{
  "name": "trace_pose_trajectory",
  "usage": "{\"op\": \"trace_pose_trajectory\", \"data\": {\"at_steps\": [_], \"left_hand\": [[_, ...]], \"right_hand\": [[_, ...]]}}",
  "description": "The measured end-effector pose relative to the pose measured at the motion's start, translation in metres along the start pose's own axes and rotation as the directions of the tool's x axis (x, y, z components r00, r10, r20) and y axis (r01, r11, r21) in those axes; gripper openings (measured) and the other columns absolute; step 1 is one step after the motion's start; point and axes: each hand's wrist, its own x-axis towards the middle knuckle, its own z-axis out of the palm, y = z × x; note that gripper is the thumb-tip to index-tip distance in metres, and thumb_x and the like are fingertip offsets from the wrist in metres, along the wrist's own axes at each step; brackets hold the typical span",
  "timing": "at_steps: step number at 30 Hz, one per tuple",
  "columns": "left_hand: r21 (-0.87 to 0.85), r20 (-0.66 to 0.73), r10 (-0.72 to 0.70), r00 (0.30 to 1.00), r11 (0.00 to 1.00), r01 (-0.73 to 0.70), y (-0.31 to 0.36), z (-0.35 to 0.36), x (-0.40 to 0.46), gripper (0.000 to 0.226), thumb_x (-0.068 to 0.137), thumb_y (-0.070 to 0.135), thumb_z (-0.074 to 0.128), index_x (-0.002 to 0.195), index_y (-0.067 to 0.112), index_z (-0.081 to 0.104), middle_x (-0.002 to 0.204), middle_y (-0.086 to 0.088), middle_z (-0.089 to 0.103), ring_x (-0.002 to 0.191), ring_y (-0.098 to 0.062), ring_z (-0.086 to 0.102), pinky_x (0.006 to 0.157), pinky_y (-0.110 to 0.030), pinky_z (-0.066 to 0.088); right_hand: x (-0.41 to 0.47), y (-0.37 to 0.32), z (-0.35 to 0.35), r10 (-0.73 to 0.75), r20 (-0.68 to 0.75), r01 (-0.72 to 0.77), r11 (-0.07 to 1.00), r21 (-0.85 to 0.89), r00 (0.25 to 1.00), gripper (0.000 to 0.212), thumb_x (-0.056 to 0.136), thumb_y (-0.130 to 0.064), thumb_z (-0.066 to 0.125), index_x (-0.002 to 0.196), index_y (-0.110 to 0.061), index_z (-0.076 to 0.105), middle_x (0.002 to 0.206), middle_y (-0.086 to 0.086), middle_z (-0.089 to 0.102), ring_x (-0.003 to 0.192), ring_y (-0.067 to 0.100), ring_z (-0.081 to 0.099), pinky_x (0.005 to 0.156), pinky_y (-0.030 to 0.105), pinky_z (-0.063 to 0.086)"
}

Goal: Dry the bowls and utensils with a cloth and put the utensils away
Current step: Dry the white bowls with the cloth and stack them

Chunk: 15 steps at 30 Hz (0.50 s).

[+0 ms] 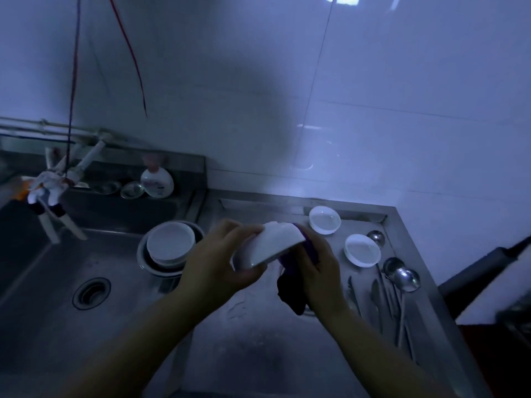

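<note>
Above the steel counter [258,349], two hands dry a white bowl.

Nearest, the left hand [214,261] grips the tilted white bowl [268,245] by its rim, while the right hand [317,264] clutches a purple cloth [290,291] against the bowl's right side. Right of the bowl, spoons and utensils [393,291] lie on the counter. Beyond these sit two small white bowls [362,250], [324,219]. Left of the held bowl, stacked bowls [171,245] rest in the sink [57,311].

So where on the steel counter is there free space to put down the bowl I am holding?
Bare counter lies below the hands, between sink and utensils. A smaller patch sits left of the far bowl. The right side is crowded: near bowl, ladles, utensils.
</note>
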Motion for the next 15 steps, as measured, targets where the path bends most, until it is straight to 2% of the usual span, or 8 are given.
{"op": "trace_pose_trajectory", "data": {"at_steps": [3, 5, 7, 8, 10, 11, 13, 15], "left_hand": [[-0.204, -0.049, -0.182, 0.982, 0.964, 0.169, 0.002, -0.004, -0.004, 0.044, 0.074, 0.048, 0.06, 0.115, 0.035, 0.05, 0.106, 0.006, 0.054, 0.089, -0.009, 0.054, 0.066, -0.021, 0.046], [-0.452, -0.038, -0.358, 0.933, 0.839, 0.303, 0.001, -0.005, -0.005, 0.027, 0.082, 0.038, 0.063, 0.105, 0.039, 0.05, 0.101, 0.01, 0.056, 0.087, -0.008, 0.057, 0.062, -0.022, 0.047], [-0.594, -0.001, -0.456, 0.89, 0.716, 0.366, 0.002, -0.005, -0.007, 0.018, 0.088, 0.028, 0.062, 0.097, 0.04, 0.052, 0.096, 0.011, 0.059, 0.083, -0.005, 0.058, 0.06, -0.02, 0.045], [-0.633, 0.023, -0.478, 0.878, 0.673, 0.383, 0.004, -0.004, -0.008, 0.017, 0.09, 0.027, 0.06, 0.097, 0.041, 0.053, 0.095, 0.01, 0.059, 0.081, -0.003, 0.058, 0.061, -0.02, 0.045], [-0.705, 0.079, -0.494, 0.866, 0.587, 0.399, 0.012, -0.002, -0.01, 0.011, 0.09, 0.036, 0.057, 0.1, 0.039, 0.054, 0.097, 0.007, 0.059, 0.084, -0.007, 0.059, 0.066, -0.025, 0.049], [-0.729, 0.096, -0.494, 0.864, 0.556, 0.399, 0.016, 0.0, -0.01, 0.015, 0.086, 0.042, 0.056, 0.101, 0.038, 0.054, 0.098, 0.005, 0.06, 0.087, -0.011, 0.059, 0.068, -0.028, 0.05], [-0.73, 0.08, -0.496, 0.865, 0.562, 0.389, 0.025, 0.004, -0.011, 0.022, 0.077, 0.047, 0.053, 0.099, 0.042, 0.053, 0.1, 0.005, 0.059, 0.089, -0.015, 0.06, 0.069, -0.032, 0.052], [-0.696, 0.031, -0.505, 0.863, 0.609, 0.381, 0.031, 0.005, -0.01, 0.018, 0.076, 0.047, 0.051, 0.094, 0.042, 0.053, 0.096, 0.004, 0.06, 0.088, -0.017, 0.06, 0.07, -0.037, 0.054]], "right_hand": [[-0.011, -0.015, 0.0, 0.022, -0.072, -0.022, 1.0, 0.0, 0.997, 0.035, 0.091, -0.032, 0.057, 0.125, -0.029, 0.049, 0.124, 0.0, 0.053, 0.112, 0.016, 0.054, 0.094, 0.043, 0.05], [-0.018, -0.028, 0.0, 0.018, -0.247, 0.002, 0.997, 0.082, 0.969, 0.038, 0.087, -0.044, 0.064, 0.117, -0.031, 0.043, 0.12, 0.002, 0.05, 0.107, 0.021, 0.054, 0.089, 0.043, 0.053], [-0.021, -0.041, 0.001, -0.15, -0.393, 0.172, 0.985, 0.02, 0.907, 0.047, 0.083, -0.053, 0.062, 0.112, -0.022, 0.042, 0.116, 0.008, 0.046, 0.104, 0.024, 0.052, 0.087, 0.033, 0.051], [-0.021, -0.046, 0.003, -0.279, -0.403, 0.272, 0.959, -0.075, 0.872, 0.05, 0.083, -0.056, 0.059, 0.111, -0.018, 0.042, 0.116, 0.01, 0.044, 0.105, 0.023, 0.049, 0.089, 0.025, 0.048], [-0.02, -0.052, 0.008, -0.491, -0.291, 0.412, 0.863, -0.293, 0.821, 0.049, 0.088, -0.055, 0.053, 0.112, -0.012, 0.045, 0.12, 0.011, 0.04, 0.111, 0.021, 0.045, 0.095, 0.017, 0.043], [-0.02, -0.054, 0.011, -0.563, -0.189, 0.457, 0.79, -0.409, 0.804, 0.048, 0.09, -0.052, 0.052, 0.112, -0.01, 0.048, 0.123, 0.011, 0.042, 0.115, 0.021, 0.043, 0.098, 0.019, 0.043], [-0.022, -0.052, 0.016, -0.636, 0.027, 0.505, 0.584, -0.636, 0.771, 0.046, 0.089, -0.044, 0.056, 0.112, -0.003, 0.059, 0.121, 0.016, 0.052, 0.117, 0.026, 0.046, 0.099, 0.036, 0.048], [-0.026, -0.046, 0.016, -0.622, 0.157, 0.498, 0.423, -0.757, 0.767, 0.045, 0.092, -0.039, 0.053, 0.111, 0.0, 0.064, 0.114, 0.015, 0.062, 0.116, 0.028, 0.052, 0.103, 0.047, 0.043]]}}
